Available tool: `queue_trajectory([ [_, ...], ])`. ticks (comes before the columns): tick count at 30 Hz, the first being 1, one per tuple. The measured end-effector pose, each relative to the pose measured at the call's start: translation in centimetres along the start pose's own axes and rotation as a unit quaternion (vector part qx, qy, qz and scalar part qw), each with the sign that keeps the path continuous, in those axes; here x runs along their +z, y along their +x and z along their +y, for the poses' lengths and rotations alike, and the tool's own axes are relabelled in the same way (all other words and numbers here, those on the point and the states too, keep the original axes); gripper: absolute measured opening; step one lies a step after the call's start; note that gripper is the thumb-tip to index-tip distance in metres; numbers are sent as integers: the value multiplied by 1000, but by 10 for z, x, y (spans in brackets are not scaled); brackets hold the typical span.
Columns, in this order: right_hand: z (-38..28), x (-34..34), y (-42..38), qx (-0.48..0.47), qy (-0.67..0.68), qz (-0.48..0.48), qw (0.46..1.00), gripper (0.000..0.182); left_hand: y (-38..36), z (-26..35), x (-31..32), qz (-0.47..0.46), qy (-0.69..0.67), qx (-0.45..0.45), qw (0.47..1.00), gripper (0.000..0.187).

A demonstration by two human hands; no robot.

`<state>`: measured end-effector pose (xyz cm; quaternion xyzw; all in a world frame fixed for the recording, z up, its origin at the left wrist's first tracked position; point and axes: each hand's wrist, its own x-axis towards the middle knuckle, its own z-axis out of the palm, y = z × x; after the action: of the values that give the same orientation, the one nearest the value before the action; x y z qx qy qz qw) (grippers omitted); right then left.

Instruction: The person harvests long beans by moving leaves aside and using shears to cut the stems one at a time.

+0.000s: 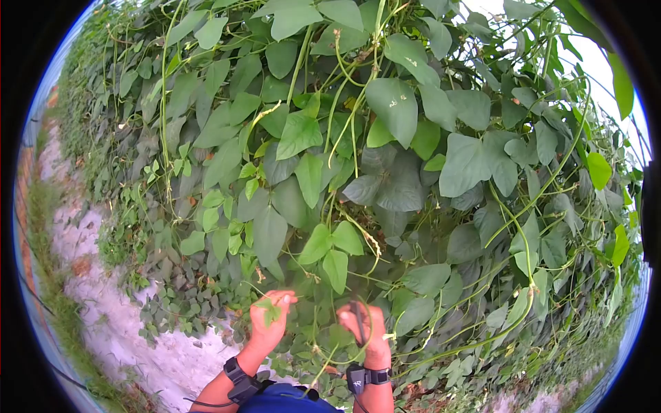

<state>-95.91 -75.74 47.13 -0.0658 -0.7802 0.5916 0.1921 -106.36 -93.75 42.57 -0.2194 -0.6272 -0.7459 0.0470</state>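
My left hand is low in the middle of the view, its fingers pressed together on a thin vine stem, with a small green leaf lying over the palm side. To its right, my right hand is curled round a dark, slim tool; motion blur hides the tool's tip. The hands are apart, in front of the lower part of a dense leafy vine wall. Thin looping stems hang between and below them. Just above the hands hangs a three-part leaf.
Long green stems curve down on the right. Pale ground sheeting runs along the lower left, beside a grass strip. Each wrist wears a black band with a device. Blue cloth shows at the bottom edge.
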Motion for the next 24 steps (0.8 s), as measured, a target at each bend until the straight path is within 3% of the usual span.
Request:
queue_trajectory([
  [3,-3,-16,-3,-38,163,51,984,50,-1,-6,3,9,-9,-7,1000,22],
  [7,-4,-35,20,-58,326,54,942,54,-2,-16,5,-2,8,-25,1000,21],
  [13,12,-70,65,-26,346,22,938,58,-1,-17,1,-4,13,-40,999,20],
  [18,16,-79,90,38,347,46,936,63,2,-18,-6,-2,26,-42,999,20],
  [24,17,-92,110,47,347,57,935,63,-1,-27,-13,25,6,-48,999,20],
])
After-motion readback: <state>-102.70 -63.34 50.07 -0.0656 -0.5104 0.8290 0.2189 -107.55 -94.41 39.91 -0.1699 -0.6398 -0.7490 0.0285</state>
